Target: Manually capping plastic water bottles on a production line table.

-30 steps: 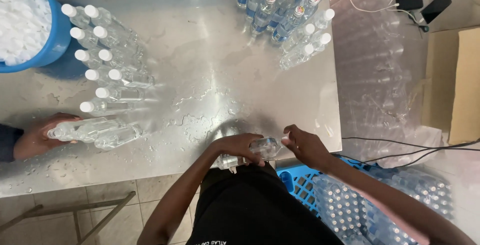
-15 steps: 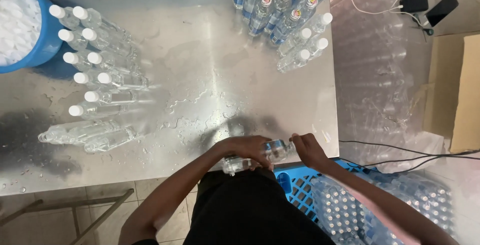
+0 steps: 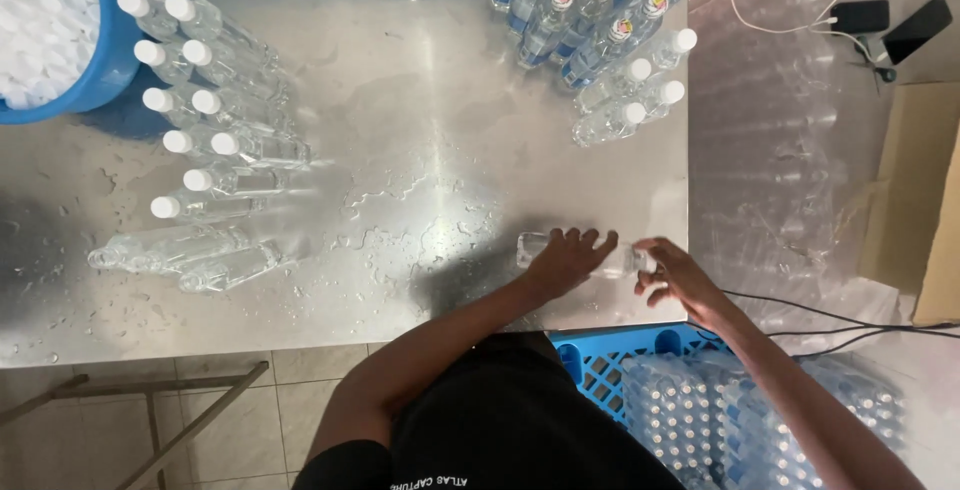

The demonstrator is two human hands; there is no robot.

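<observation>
Both hands meet near the front right corner of the wet steel worktop (image 3: 420,150), on a clear plastic bottle (image 3: 535,246) that lies on its side there. The left hand (image 3: 566,262) lies flat across the middle of the bottle, fingers spread and pressing it down rather than wrapped around it. The right hand (image 3: 672,275) is curled at the bottle's right end, fingertips gathered where the neck would be; the view is too blurred there to tell whether a cap sits under them. To the left, well apart, white-capped bottles (image 3: 205,120) lie in two slanting rows, and two uncapped clear bottles (image 3: 190,255) lie just below them. A blue tub of white caps (image 3: 45,20) sits at the far left corner. At the far right edge, labelled bottles with coloured caps (image 3: 590,0) are grouped together, with a few white-capped ones (image 3: 630,100) lying beside them. Below the worktop's right corner stands a blue crate (image 3: 600,370), next to shrink-wrapped packs of bottles (image 3: 720,420). A cardboard box (image 3: 915,200) stands at the right.
</observation>
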